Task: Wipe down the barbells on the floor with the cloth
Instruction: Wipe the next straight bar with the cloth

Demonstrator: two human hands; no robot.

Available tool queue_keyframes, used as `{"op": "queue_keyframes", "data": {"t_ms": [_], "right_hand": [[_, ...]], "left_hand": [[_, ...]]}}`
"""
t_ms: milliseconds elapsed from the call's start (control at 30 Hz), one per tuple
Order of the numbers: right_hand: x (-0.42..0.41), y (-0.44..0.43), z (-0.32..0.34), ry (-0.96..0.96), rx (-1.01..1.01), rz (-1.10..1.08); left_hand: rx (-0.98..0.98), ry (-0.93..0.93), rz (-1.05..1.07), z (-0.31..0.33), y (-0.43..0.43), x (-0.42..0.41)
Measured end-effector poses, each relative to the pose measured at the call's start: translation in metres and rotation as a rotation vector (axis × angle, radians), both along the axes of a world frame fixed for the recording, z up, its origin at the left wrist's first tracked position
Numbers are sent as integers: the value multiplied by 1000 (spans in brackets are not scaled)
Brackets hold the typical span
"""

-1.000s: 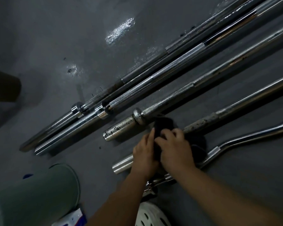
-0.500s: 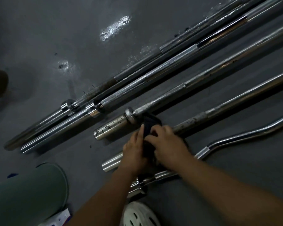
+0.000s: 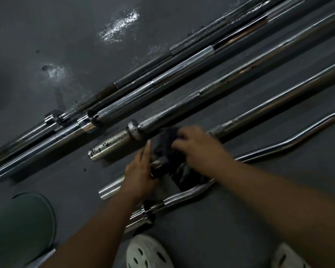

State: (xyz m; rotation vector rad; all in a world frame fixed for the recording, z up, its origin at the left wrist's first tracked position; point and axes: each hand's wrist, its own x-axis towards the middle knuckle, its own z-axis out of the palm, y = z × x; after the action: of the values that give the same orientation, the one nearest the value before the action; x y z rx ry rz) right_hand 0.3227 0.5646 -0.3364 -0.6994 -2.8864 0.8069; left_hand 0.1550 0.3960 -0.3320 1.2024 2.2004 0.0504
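While the cloth (image 3: pixel 165 141) sits bunched over the barbell (image 3: pixel 269 104) just below the speckled sleeve (image 3: pixel 112 146), wrap it fully round the shaft | right hand (image 3: pixel 201 151): fingers curled, pinching cloth | left hand (image 3: pixel 141 172): fingers straight, flat against it; brace there | stroke lengthwise along the knurling, away from that sleeve.

No text, brand or number can be read on the barbells (image 3: pixel 182 105). Nothing legible is seen on the cloth (image 3: pixel 163 140) or floor (image 3: pixel 46 35).
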Motion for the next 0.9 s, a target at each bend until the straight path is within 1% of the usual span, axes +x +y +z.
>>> {"op": "queue_keyframes", "data": {"t_ms": [100, 133, 200, 233, 267, 333, 367, 400, 433, 467, 500, 567, 600, 667, 700, 733, 800, 833, 867, 900], "right_hand": [[45, 56, -8, -79, 21, -547], [49, 55, -8, -97, 39, -653], [31, 26, -2, -119, 47, -699], [16, 4, 2, -98, 9, -658], [1, -19, 6, -73, -32, -565], [-21, -56, 16, -38, -99, -242], [-23, -60, 19, -54, -127, -83], [-20, -48, 23, -76, -154, 12], [-12, -28, 22, -92, -145, 16], [-2, -6, 18, -89, -118, -55], [10, 18, 14, -102, -81, -183], [30, 47, 7, -135, -53, -525], [32, 44, 5, -138, -54, -634], [16, 13, 5, -103, -33, -687], [4, -6, 9, -78, -35, -666], [-8, -23, 12, -67, -80, -606], [-23, -45, 21, -76, -218, -338], [-25, -44, 28, -106, -269, -179], [-24, -34, 33, -119, -284, -73], [-21, -17, 35, -123, -262, -56]], "left_hand": [[-9, -10, 10, 5, 1, 2], [-13, 3, 8, 6, 1, 3], [-31, 20, 0, 7, 1, 5], [-42, 16, 2, 7, 1, 5], [-49, 7, 0, 7, 2, 4], [-40, -19, 3, 7, 3, 2], [-30, -31, 10, 7, 3, 1], [-32, -36, 10, 7, 4, 1], [-42, -30, 3, 7, 4, 0], [-54, -17, -2, 7, 4, 0], [-61, -3, -2, 6, 4, 1], [-63, 4, 6, 7, 3, 2], [-58, 7, 5, 7, 3, 3], [-51, 20, 1, 5, 2, 3], [-51, 25, -1, 5, 2, 3], [-52, 27, -4, 4, 2, 3], [-40, 16, -14, 4, 3, 2], [-35, 3, -19, 5, 3, 1], [-33, -9, -23, 5, 3, 0], [-38, -15, -26, 5, 3, -1]]}}
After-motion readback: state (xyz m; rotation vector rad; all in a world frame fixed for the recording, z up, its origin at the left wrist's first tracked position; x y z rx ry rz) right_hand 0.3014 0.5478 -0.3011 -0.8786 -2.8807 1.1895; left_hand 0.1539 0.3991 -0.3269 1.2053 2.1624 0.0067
